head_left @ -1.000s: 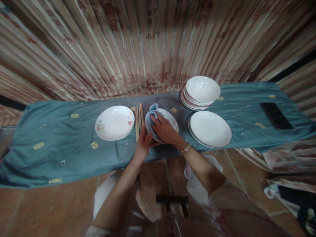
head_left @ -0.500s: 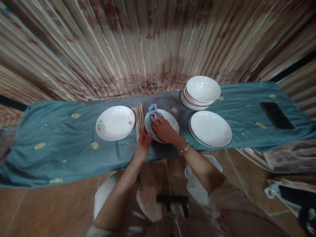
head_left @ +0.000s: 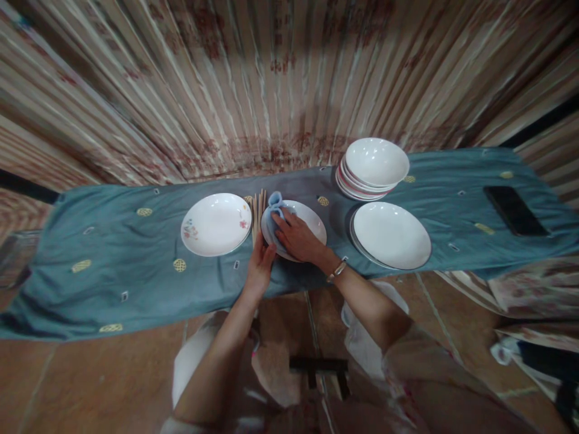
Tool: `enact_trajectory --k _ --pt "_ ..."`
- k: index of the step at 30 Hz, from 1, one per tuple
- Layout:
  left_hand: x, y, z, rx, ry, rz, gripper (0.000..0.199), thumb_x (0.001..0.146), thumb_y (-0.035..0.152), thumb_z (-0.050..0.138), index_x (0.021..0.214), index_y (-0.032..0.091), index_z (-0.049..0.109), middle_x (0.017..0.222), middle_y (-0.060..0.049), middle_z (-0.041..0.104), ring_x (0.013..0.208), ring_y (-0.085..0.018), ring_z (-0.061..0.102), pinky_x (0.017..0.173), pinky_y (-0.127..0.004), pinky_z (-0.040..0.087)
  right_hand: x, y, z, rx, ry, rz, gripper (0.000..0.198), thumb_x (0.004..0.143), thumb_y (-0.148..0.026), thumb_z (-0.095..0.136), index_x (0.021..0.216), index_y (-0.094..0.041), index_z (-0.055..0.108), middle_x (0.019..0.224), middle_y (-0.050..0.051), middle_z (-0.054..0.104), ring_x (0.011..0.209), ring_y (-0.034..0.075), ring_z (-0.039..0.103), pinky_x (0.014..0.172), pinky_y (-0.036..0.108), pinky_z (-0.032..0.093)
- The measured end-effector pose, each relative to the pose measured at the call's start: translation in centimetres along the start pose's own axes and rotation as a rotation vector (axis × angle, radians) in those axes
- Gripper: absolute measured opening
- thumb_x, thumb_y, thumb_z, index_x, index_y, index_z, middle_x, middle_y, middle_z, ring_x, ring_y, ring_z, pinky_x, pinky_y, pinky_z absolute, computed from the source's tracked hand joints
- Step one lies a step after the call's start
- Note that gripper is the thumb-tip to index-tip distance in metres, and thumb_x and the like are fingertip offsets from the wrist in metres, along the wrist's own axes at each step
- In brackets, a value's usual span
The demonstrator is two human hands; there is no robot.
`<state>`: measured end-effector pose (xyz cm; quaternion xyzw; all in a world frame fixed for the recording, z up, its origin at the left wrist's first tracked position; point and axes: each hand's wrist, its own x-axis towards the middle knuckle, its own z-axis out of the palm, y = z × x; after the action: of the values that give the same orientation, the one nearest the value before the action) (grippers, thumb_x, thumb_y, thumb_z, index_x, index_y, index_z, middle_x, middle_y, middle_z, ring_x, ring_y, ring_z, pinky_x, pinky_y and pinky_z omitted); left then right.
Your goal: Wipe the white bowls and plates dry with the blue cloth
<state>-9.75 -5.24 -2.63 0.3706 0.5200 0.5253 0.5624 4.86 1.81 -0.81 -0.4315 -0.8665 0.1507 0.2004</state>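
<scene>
A white bowl (head_left: 313,218) sits on the cloth-covered table in front of me. At its left rim is my left hand (head_left: 259,265), its thumb and fingers closed on the edge. My right hand (head_left: 299,238) lies over the inside of the bowl and presses a bunched light-blue cloth (head_left: 275,208) against its left side. Part of the bowl's front and inner surface is covered by the right hand and the cloth. Just left of the bowl lie several wooden chopsticks (head_left: 258,208), partly hidden by the left hand's fingertips.
Left of the chopsticks rests a flower-patterned plate (head_left: 216,225). A stack of bowls (head_left: 377,163) stands at the back right, with stacked white plates (head_left: 392,235) in front. A black phone (head_left: 514,210) lies far right on the teal tablecloth (head_left: 136,253). A pleated curtain (head_left: 289,90) hangs behind.
The view has shifted slightly, so the table's things appear a little further right. The bowl, cloth and both hands have moved slightly left, closer to the chopsticks. Both grips look the same.
</scene>
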Motion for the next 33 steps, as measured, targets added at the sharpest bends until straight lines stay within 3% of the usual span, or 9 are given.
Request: enact_trajectory --k 5,12,17,20,25,33 --pt "-0.4 -0.3 -0.6 0.023 0.032 0.025 0.084 0.086 0.05 0.071 0.158 0.023 0.037 0.143 -0.011 0.062 0.124 -0.023 0.062 0.099 -0.031 0.053 0.2 -0.4 0.2 0.03 -0.02 -0.019 0.053 0.103 -0.024 0.038 0.152 -0.004 0.043 0.162 0.025 0.035 0.149 0.037 0.039 0.118 0.06 0.04" --pt "-1.1 0.5 -0.4 -0.04 0.022 0.032 0.089 0.081 0.057 0.074 0.157 0.025 0.04 0.162 -0.008 0.043 0.141 -0.028 0.049 0.107 -0.034 0.051 0.1 -0.3 0.2 0.005 -0.024 0.006 0.053 0.103 -0.028 0.041 0.151 -0.006 0.045 0.16 0.025 0.039 0.144 0.036 0.045 0.116 0.059 0.042" --pt "-1.4 1.1 -0.1 -0.098 -0.009 0.042 0.087 0.08 0.057 0.075 0.155 0.028 0.043 0.161 -0.006 0.045 0.146 -0.029 0.044 0.109 -0.036 0.05 -0.9 -0.2 -1.4 -0.178 -0.112 0.132 0.051 0.104 -0.029 0.039 0.151 -0.009 0.046 0.16 0.023 0.041 0.138 0.036 0.05 0.111 0.057 0.045" --pt "-1.6 1.3 0.1 -0.153 -0.018 -0.025 0.09 0.08 0.054 0.077 0.158 0.032 0.037 0.162 -0.005 0.043 0.141 -0.03 0.051 0.104 -0.038 0.055 -1.7 -0.3 -2.4 -0.28 -0.174 0.168 0.052 0.105 -0.028 0.037 0.15 -0.005 0.046 0.158 0.024 0.044 0.135 0.036 0.054 0.111 0.053 0.045" --pt "-2.1 2.1 0.4 -0.175 -0.027 -0.113 0.094 0.083 0.049 0.076 0.161 0.035 0.026 0.162 -0.007 0.042 0.119 -0.029 0.068 0.091 -0.04 0.063 -3.1 -0.5 -3.4 -0.351 -0.253 0.15 0.048 0.104 -0.026 0.039 0.145 -0.002 0.051 0.149 0.025 0.053 0.129 0.032 0.059 0.107 0.044 0.049" --pt "-2.5 2.7 0.8 -0.205 -0.026 -0.074 0.093 0.08 0.046 0.079 0.159 0.036 0.031 0.163 -0.005 0.039 0.126 -0.031 0.062 0.08 -0.038 0.066 -4.9 -2.4 -5.5 -0.341 -0.348 0.124 0.034 0.104 -0.022 0.044 0.127 -0.006 0.065 0.128 0.021 0.068 0.122 0.027 0.064 0.102 0.039 0.05"
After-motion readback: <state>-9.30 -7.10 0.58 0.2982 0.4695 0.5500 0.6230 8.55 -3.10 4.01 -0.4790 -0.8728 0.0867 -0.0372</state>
